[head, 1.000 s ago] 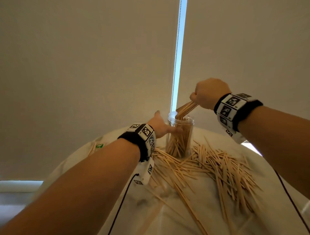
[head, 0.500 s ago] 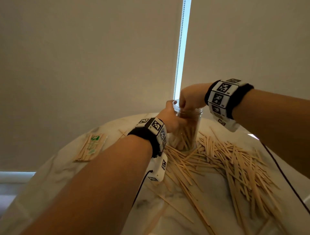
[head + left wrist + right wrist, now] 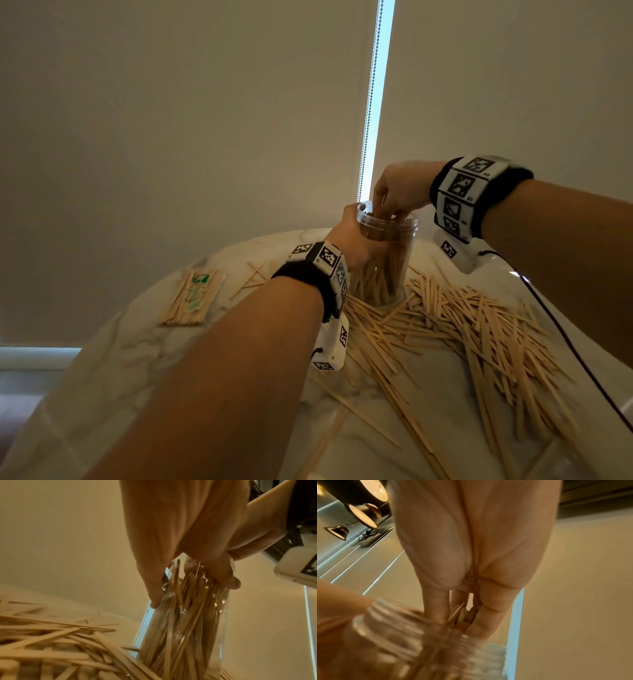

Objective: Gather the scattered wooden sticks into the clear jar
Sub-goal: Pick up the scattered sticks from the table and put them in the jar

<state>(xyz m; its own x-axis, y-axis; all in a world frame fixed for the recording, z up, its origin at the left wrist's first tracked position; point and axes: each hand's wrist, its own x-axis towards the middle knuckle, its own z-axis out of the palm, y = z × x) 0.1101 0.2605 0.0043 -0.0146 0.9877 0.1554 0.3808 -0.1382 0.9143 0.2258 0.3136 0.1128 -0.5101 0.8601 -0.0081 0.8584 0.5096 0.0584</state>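
A clear jar packed with upright wooden sticks stands at the back of the round table. My left hand grips the jar just under its threaded rim, thumb on one side and fingers on the other. In the left wrist view the same hand wraps the jar. My right hand hangs over the jar's mouth with its fingertips dipped inside. In the right wrist view that hand pinches the tops of a few sticks at the blurred jar mouth. Many loose sticks lie scattered to the front and right of the jar.
A flat packet of sticks with a green label lies at the table's left. A few stray sticks lie behind my left wrist. Closed blinds hang behind the table, with a bead cord just behind the jar. A black cable trails over the sticks.
My right hand has come down from above the jar, lowering its bundle of sticks into the mouth. My left hand has slid up to grip the jar near the rim.
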